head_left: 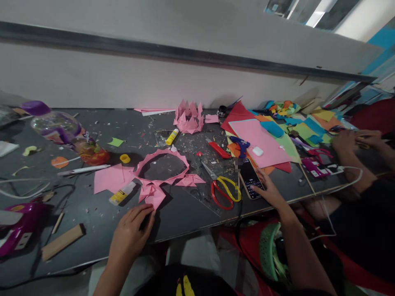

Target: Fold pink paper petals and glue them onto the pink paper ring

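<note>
My left hand [133, 230] rests on the dark table [185, 213] near its front edge, fingers curled and close together, just below a folded pink paper piece [153, 194]. That piece joins a pink paper ring [162, 166]. My right hand [268, 190] lies over the lower right corner of a phone [251, 177] with a lit keyboard screen, fingers spread, a fingertip touching the screen. Red and yellow scissors [222, 189] lie left of the phone.
A pink paper crown [189, 117] stands at the back. Glue sticks [122, 193], a blue glue gun [241, 145], coloured paper sheets [262, 144] and a plastic bottle [66, 133] lie around. Another person's hands [354, 142] work at the right. A pink device [18, 226] sits at left.
</note>
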A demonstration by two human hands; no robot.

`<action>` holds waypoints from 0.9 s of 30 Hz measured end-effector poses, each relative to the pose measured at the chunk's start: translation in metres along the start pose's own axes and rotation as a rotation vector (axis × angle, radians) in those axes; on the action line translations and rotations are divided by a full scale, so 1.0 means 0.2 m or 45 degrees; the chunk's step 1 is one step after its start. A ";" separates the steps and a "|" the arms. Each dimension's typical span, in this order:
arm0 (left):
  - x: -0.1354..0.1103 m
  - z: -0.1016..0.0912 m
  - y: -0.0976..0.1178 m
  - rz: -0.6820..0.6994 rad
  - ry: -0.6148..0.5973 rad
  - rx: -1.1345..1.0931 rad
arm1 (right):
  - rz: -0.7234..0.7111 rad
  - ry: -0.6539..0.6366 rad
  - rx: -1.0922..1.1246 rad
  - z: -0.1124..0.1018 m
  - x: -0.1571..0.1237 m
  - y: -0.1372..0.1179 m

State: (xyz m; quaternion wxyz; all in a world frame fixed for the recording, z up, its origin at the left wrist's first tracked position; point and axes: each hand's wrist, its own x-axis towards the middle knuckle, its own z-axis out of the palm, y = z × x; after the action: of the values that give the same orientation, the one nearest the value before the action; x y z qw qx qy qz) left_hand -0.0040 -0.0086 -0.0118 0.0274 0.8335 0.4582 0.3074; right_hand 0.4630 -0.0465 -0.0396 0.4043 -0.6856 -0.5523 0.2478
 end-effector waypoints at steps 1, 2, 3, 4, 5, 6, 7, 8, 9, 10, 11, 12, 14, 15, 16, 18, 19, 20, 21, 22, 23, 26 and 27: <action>0.00 0.00 0.00 -0.003 -0.001 -0.001 | -0.001 0.010 -0.029 0.00 0.00 -0.01; 0.00 0.00 0.00 -0.004 -0.003 0.001 | -0.001 0.016 -0.042 0.01 0.00 -0.01; 0.00 0.00 0.00 -0.001 -0.005 0.005 | 0.000 0.013 -0.033 0.00 0.00 -0.01; 0.00 0.00 0.00 0.007 -0.003 0.011 | 0.001 0.000 -0.001 0.00 0.01 0.00; 0.00 0.00 0.00 0.014 -0.001 0.018 | 0.004 -0.018 0.050 -0.01 0.01 0.01; 0.00 0.00 0.00 0.018 0.001 0.027 | 0.009 -0.038 0.106 -0.02 0.02 0.02; 0.00 0.00 0.00 0.020 0.002 0.034 | 0.016 -0.055 0.155 -0.03 0.02 0.04; 0.00 0.00 0.00 0.021 0.002 0.036 | 0.024 -0.070 0.188 -0.04 0.03 0.05; 0.00 0.00 0.00 0.017 -0.002 0.033 | 0.033 -0.081 0.203 -0.05 0.03 0.06; 0.00 0.00 0.00 0.011 -0.005 0.028 | 0.041 -0.086 0.203 -0.06 0.03 0.07; 0.00 0.00 0.00 0.003 -0.008 0.020 | 0.043 -0.089 0.196 -0.06 0.03 0.07; 0.00 0.00 0.01 -0.006 -0.011 0.011 | 0.039 -0.088 0.190 -0.06 0.03 0.07; 0.01 0.00 0.01 -0.028 -0.017 -0.007 | 0.033 -0.081 0.187 -0.05 0.02 0.07; 0.01 0.00 0.01 -0.034 -0.018 -0.013 | 0.036 -0.077 0.186 -0.05 0.02 0.06; 0.01 0.00 0.01 -0.039 -0.020 -0.016 | 0.039 -0.074 0.181 -0.04 0.02 0.06; 0.01 0.00 0.01 -0.036 -0.021 -0.018 | 0.040 -0.071 0.155 -0.04 0.02 0.06; 0.01 0.00 0.01 -0.033 -0.022 -0.018 | 0.036 -0.071 0.136 -0.04 0.01 0.05; 0.01 0.00 0.01 -0.032 -0.026 -0.020 | 0.030 -0.070 0.119 -0.04 0.01 0.05; 0.01 0.00 0.01 -0.032 -0.027 -0.023 | 0.027 -0.071 0.107 -0.04 0.01 0.05; 0.01 0.00 0.01 -0.030 -0.026 -0.026 | 0.028 -0.073 0.099 -0.04 0.01 0.04; 0.01 0.00 0.01 -0.030 -0.025 -0.027 | 0.032 -0.077 0.097 -0.04 0.01 0.04; 0.01 -0.01 0.01 -0.030 -0.020 -0.022 | 0.030 -0.099 0.102 -0.05 0.00 0.03; 0.01 0.00 0.01 -0.028 -0.022 -0.017 | 0.023 -0.107 0.100 -0.05 0.00 0.02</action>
State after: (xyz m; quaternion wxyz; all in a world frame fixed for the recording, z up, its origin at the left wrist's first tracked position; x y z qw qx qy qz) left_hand -0.0026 -0.0088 -0.0099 0.0405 0.8309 0.4650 0.3030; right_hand 0.4733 -0.0491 -0.0381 0.4049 -0.6633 -0.5524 0.3016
